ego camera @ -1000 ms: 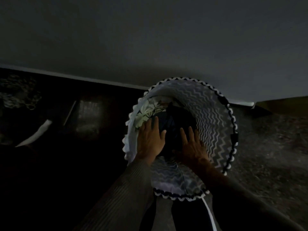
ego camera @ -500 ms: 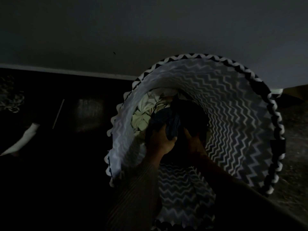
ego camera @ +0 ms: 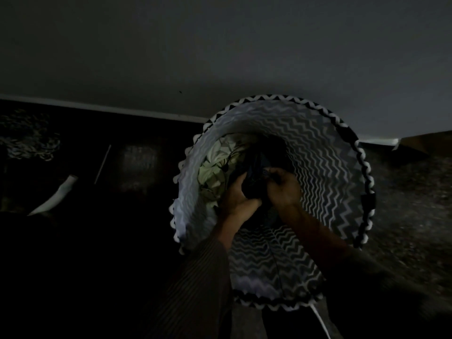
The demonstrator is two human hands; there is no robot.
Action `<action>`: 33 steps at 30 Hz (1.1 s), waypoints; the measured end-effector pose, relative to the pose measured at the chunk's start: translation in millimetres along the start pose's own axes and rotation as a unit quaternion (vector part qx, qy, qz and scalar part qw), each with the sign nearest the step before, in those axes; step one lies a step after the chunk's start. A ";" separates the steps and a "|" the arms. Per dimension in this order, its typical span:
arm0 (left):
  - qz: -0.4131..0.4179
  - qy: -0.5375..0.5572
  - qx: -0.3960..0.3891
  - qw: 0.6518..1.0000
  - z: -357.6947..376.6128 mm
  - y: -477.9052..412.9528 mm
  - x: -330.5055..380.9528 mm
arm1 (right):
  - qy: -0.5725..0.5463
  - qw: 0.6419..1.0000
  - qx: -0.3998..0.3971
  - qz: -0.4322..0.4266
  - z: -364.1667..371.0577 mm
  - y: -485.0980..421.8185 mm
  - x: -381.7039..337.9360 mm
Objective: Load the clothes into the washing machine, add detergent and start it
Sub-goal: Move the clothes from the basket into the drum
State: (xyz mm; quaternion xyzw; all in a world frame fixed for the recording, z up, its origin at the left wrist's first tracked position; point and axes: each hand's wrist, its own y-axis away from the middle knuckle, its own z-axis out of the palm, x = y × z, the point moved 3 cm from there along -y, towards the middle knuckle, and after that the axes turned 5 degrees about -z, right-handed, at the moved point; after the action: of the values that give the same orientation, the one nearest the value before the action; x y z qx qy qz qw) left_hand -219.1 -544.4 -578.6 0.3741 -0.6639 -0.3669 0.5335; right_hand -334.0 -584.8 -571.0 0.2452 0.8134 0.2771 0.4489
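A round laundry basket [ego camera: 325, 152] with a black-and-white zigzag pattern stands on the floor by the wall, seen from above in dim light. Inside lie pale, light-coloured clothes [ego camera: 215, 172] at the left and a dark garment [ego camera: 255, 177] in the middle. My left hand [ego camera: 238, 194] and my right hand [ego camera: 283, 184] are both down inside the basket, fingers closed on the dark garment, which is bunched between them. No washing machine or detergent is in view.
A grey wall with a pale skirting strip [ego camera: 122, 112] runs behind the basket. On the dark floor at left lie a white tube-like object [ego camera: 56, 195] and a thin pale stick [ego camera: 102, 163]. A brownish box edge [ego camera: 425, 140] shows at far right.
My hands went from resting flat on the clothes to gripping the dark garment and bunching it up. The view moved closer over the basket.
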 end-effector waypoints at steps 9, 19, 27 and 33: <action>0.126 -0.009 0.093 0.988 -23.2 69.7 37.0 | -0.344 0.925 -0.121 0.104 -39.2 62.7 -65.1; 0.160 0.134 0.182 0.961 -45.1 141.8 71.8 | 0.045 0.964 -0.092 -0.246 -85.9 117.1 -107.5; 0.228 0.172 0.047 0.957 -67.3 214.9 124.5 | -0.233 0.918 -0.301 -0.109 -113.7 144.0 -150.8; 0.256 0.064 -0.022 0.964 -74.4 262.2 149.4 | -0.250 0.928 -0.241 -0.132 -125.9 163.9 -183.2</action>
State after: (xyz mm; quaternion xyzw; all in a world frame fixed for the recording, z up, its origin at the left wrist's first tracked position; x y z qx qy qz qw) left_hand -196.1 -565.5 -269.4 0.2030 -0.6938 -0.2081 0.6589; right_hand -331.1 -613.5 -296.4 0.0817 0.6083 0.3326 0.7160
